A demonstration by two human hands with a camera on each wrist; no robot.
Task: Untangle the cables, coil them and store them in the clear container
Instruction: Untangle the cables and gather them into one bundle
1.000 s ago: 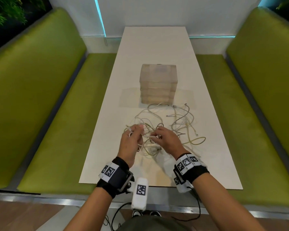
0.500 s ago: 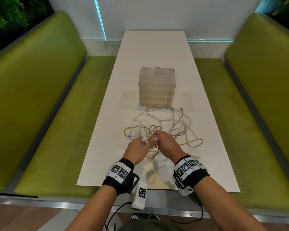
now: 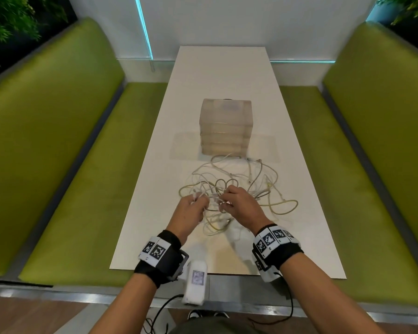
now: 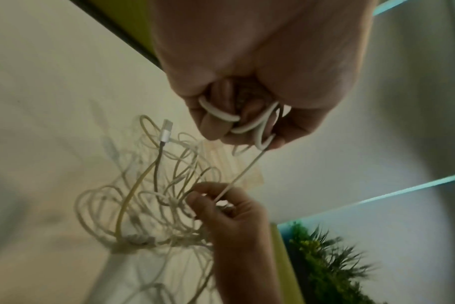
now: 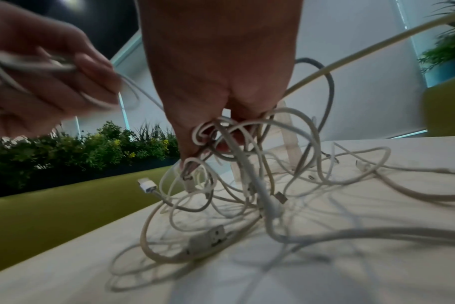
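Observation:
A tangle of white and cream cables (image 3: 237, 189) lies on the white table (image 3: 222, 75), just in front of the clear container (image 3: 226, 127). My left hand (image 3: 191, 209) grips a few small loops of a white cable (image 4: 231, 119), fingers curled round them. That cable runs taut to my right hand (image 3: 237, 203), which pinches a bunch of strands (image 5: 221, 131) at the near side of the tangle. Both hands sit close together, slightly above the table. A silver plug (image 4: 166, 130) hangs loose in the pile.
The clear container is a closed stack of drawers standing mid-table. Green bench seats (image 3: 82, 165) run along both sides of the table, and plants (image 5: 78, 148) stand behind them. A white device (image 3: 195, 283) hangs off my left wrist strap at the table's near edge.
My hands came together at the near side of the tangle, then parted a little, drawing a white cable taut between them. The head view shifted slightly.

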